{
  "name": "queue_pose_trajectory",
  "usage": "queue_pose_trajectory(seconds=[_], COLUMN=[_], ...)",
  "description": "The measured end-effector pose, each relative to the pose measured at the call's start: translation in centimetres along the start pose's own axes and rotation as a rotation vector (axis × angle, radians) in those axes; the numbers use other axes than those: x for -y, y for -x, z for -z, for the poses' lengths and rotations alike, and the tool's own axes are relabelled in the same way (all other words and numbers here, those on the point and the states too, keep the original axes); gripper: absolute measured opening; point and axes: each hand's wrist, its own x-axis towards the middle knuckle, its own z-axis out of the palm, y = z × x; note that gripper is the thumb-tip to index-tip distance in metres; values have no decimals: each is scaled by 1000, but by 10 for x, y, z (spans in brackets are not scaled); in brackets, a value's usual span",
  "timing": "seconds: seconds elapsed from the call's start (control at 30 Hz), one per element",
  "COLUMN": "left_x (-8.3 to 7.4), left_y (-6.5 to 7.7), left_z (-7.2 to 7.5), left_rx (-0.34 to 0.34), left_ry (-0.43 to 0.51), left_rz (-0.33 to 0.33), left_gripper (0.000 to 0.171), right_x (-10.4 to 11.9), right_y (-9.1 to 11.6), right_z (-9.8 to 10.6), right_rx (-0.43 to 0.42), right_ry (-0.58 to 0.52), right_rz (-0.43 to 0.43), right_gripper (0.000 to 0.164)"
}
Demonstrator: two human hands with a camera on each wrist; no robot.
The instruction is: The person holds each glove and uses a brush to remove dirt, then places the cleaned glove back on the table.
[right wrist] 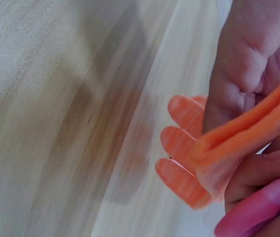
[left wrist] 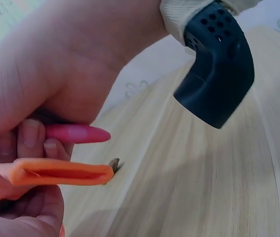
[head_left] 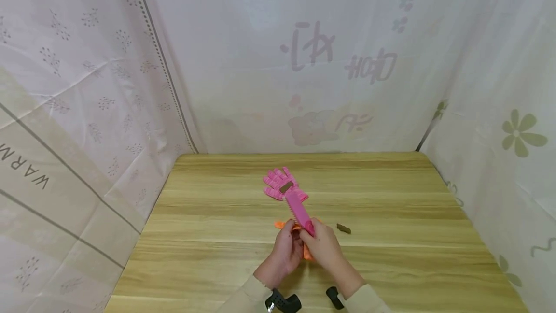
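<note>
My right hand (head_left: 323,245) grips the handle of a pink comb (head_left: 297,206), its toothed edge facing left and its far end over a pink glove. The handle's rounded end (left wrist: 83,133) sticks out of the fist in the left wrist view. My left hand (head_left: 284,250) holds a small orange glove (right wrist: 184,170) just below, cuff opening uppermost. In the right wrist view the glove's fingers hang beside my left palm (right wrist: 243,64). Right-hand fingers are close against the cuff; whether they also grip it is unclear. Much of the glove is hidden by both hands.
The pink glove (head_left: 278,181) lies flat on the wooden table (head_left: 208,235), a brown strip (head_left: 286,187) on it. A small brown piece (head_left: 343,228) lies right of my hands. Patterned curtains (head_left: 243,62) hang at the back and both sides.
</note>
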Motion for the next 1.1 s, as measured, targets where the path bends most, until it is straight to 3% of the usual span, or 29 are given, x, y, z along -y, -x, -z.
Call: queue_pose_trajectory(seconds=[0.17,0.43,0.7,1.1], left_x=[1,4,11,13], left_y=[-2,1,-2,-4], left_z=[3,9,17,23], left_rx=[16,34,74,94], left_ry=[-13,-100,-180,-208], left_rz=[0,12,-6,23], left_gripper=[25,39,31,46], right_x=[2,5,7,20], right_y=[-2,-2,-2,3], right_z=[3,9,14,16], right_rx=[-20,-41,-39,-38], right_ry=[-7,-38,-65,-93], right_rz=[4,-16,3,31], right_gripper=[12,11,11,12])
